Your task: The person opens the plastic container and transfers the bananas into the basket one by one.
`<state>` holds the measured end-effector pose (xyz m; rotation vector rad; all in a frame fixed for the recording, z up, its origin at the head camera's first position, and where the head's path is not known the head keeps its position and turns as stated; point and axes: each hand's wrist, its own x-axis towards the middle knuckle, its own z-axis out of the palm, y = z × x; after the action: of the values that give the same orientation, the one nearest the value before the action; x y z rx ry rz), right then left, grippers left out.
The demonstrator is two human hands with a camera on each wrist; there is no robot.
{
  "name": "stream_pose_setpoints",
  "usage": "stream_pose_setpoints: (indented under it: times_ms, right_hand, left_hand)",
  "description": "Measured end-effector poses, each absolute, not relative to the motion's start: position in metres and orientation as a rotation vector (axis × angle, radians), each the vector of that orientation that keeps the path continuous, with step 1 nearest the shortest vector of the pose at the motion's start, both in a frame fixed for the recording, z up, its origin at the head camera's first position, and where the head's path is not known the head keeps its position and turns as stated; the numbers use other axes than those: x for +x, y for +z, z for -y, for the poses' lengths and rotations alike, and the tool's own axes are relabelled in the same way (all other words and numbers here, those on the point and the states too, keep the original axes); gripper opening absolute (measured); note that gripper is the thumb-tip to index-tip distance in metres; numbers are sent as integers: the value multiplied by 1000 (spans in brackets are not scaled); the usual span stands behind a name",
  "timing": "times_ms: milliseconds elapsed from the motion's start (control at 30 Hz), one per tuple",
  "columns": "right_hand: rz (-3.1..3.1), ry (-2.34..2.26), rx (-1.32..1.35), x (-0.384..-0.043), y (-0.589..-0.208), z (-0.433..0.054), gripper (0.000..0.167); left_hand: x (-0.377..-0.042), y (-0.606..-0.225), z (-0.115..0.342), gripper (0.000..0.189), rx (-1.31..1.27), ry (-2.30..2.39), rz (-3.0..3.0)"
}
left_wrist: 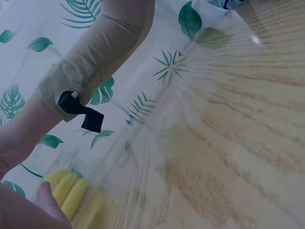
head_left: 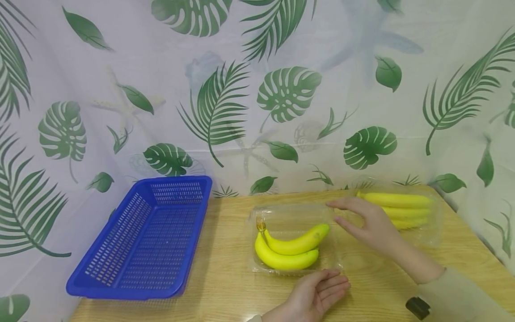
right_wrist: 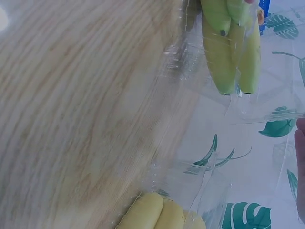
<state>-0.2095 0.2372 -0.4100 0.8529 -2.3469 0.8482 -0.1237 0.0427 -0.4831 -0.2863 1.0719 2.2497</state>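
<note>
A clear plastic container (head_left: 295,271) holding yellow bananas (head_left: 287,259) with greenish tips sits on the table, between my hands. Whether its lid is closed I cannot tell. My left hand (head_left: 315,295) lies palm up by the container's front right corner, fingers extended and holding nothing. At the container's right side is my right hand (head_left: 372,226), with thumb and fingers spread apart near its back right corner. The right wrist view shows these bananas (right_wrist: 219,62) through clear plastic, with part of the right hand (right_wrist: 300,162) at the edge.
A second clear container (head_left: 436,228) with several bananas (head_left: 402,201) stands at the back right, partly behind my right hand. To the left is a blue perforated basket (head_left: 189,250) on the wooden table (head_left: 225,268). A leaf-patterned curtain (head_left: 241,107) hangs behind.
</note>
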Motion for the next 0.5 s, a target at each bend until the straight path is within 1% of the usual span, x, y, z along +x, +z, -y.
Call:
stream_pose_setpoints:
  times_ms: [267,500]
  right_hand:
    - [2356,983,764,-216,-409,-234,31]
    - [2359,1093,682,-221,-403,-229,27]
  left_hand:
    - [-123,-483,-43,34,-303,2255,-1075]
    - [-122,-483,-44,35,-297,2260,-1086]
